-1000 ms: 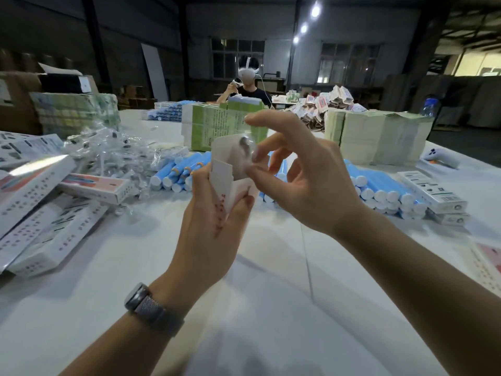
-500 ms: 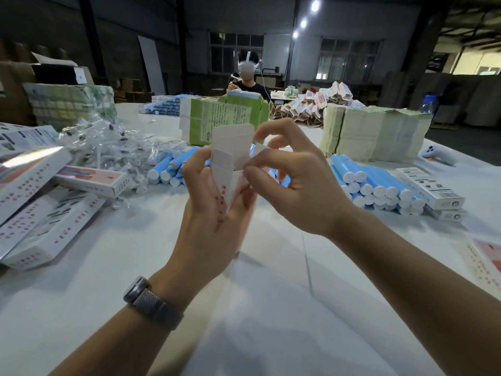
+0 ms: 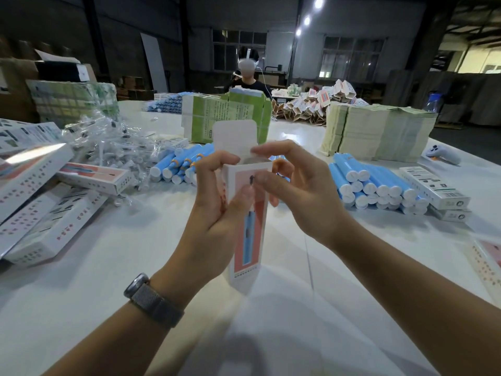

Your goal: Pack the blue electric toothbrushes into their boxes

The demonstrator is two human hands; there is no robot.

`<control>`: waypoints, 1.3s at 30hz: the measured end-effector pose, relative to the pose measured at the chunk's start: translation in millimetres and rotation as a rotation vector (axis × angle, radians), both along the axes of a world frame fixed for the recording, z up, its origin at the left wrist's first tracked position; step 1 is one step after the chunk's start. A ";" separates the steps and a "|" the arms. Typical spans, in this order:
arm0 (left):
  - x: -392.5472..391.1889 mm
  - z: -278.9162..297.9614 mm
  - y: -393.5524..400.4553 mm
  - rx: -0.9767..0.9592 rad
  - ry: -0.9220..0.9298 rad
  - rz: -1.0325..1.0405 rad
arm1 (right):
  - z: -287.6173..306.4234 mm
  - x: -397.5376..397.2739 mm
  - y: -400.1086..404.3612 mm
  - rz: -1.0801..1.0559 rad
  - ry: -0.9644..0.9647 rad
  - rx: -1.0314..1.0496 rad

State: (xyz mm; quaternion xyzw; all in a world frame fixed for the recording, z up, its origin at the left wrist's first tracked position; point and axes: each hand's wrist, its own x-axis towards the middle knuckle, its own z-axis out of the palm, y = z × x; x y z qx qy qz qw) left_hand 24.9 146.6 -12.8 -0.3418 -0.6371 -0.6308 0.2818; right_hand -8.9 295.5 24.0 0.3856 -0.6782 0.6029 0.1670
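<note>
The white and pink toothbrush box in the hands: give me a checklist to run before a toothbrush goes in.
1. White and pink cardboard toothbrush box held upright: ok.
2. Left hand grips the box's side: ok.
3. Top flap standing open: ok.
4. Right hand free to fetch a toothbrush: not ok, its fingers pinch the box's top edge.
5. Blue cylindrical toothbrush handles piled on the white table to the right: ok.
6. Box empty inside: cannot tell.
</note>
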 end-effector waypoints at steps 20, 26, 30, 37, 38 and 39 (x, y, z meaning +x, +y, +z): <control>8.6 2.1 5.5 0.089 -0.094 0.075 | 7.2 -0.7 2.1 0.002 -0.007 -0.086; 10.2 4.9 5.9 0.103 -0.128 0.045 | 6.7 -0.6 1.0 -0.047 0.027 -0.055; 10.0 4.3 4.4 0.087 -0.101 0.054 | 9.4 -0.3 3.3 -0.019 0.079 0.004; 10.4 5.3 4.3 0.099 -0.100 0.005 | 11.9 -1.8 1.4 0.057 0.072 -0.065; 10.3 5.4 4.1 0.102 -0.104 -0.002 | 12.6 -2.3 1.4 0.072 0.070 -0.058; 10.2 5.7 3.9 0.117 -0.111 -0.018 | 13.7 -2.3 1.7 0.077 0.063 -0.049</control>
